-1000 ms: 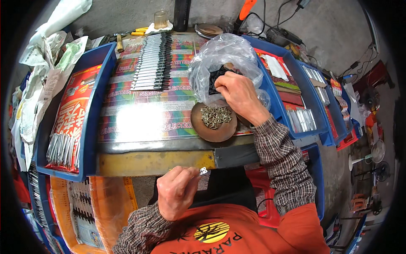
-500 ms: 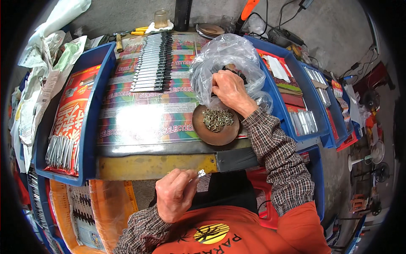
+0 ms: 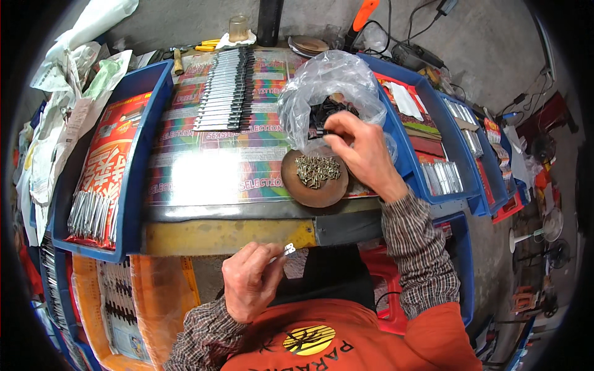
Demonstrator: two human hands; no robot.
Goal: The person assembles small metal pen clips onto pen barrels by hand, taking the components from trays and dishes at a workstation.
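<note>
My left hand [image 3: 250,281] is closed around a flat metal strip [image 3: 289,249], whose bright end with holes sticks out past the fingertips, just in front of the table edge. With thumb and forefinger pinched, my right hand [image 3: 368,157] is at the near side of a clear plastic bag [image 3: 300,86]. A small dark piece shows at its fingertips. Black parts [image 3: 328,111] lie in the bag's opening. Just nearer than the bag stands a round brown dish [image 3: 309,196] with a heap of small brass-coloured pins or screws [image 3: 317,170].
A row of metal strips with black ends [image 3: 224,93] lies on the patterned table top [image 3: 185,148]. Blue trays with metal strips flank it, one left [image 3: 133,229] and others right [image 3: 427,133]. Below left is an orange-lined crate [image 3: 164,303]. A glass [image 3: 238,28] stands behind.
My right hand has drawn back out of the bag, toward me and to the right, uncovering the black parts. The left hand still holds the metal strip, shifted slightly.
</note>
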